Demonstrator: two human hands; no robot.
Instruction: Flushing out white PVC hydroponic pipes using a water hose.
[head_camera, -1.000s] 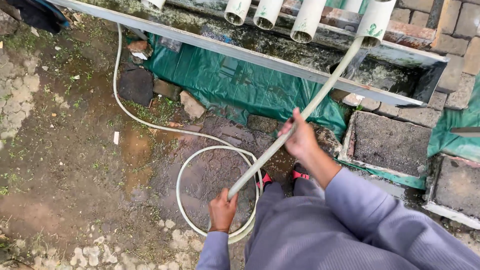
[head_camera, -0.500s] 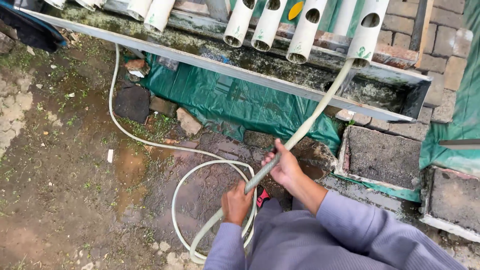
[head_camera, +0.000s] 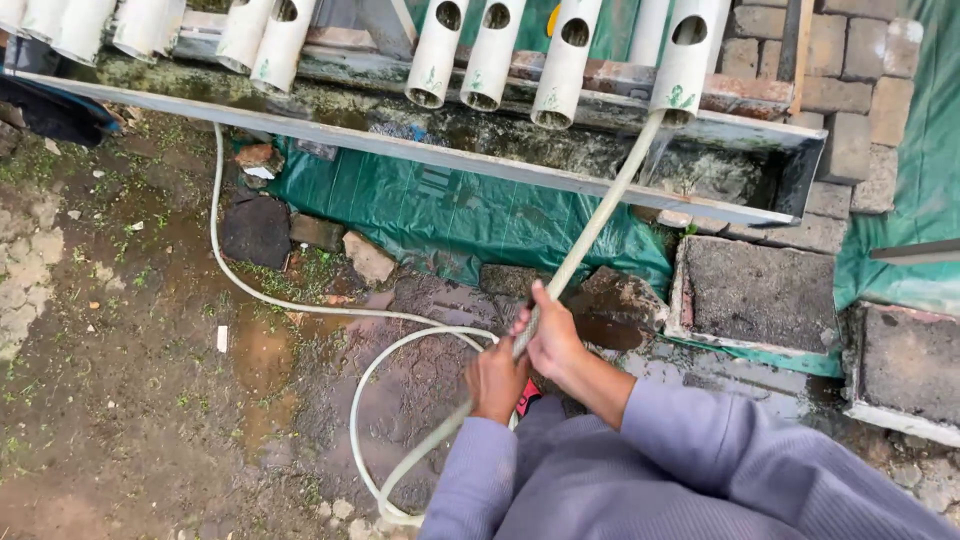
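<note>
Hose (head_camera: 590, 235), pale and stiff, loops over the muddy ground (head_camera: 120, 400) at lower left, then runs up through the left hand (head_camera: 497, 378) and right hand (head_camera: 549, 335), both clamped on it, its tip already inside the rightmost white pipe (head_camera: 688, 60) above the trough (head_camera: 450, 150).

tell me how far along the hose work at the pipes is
Already done: the hose tip sits in the mouth of the rightmost white pipe, and water seems to spill below it into the trough. In hand: the left hand and right hand both grip the hose close together. Left: slack hose lies looped on the muddy ground, and the other white pipes have no hose in them.
</note>
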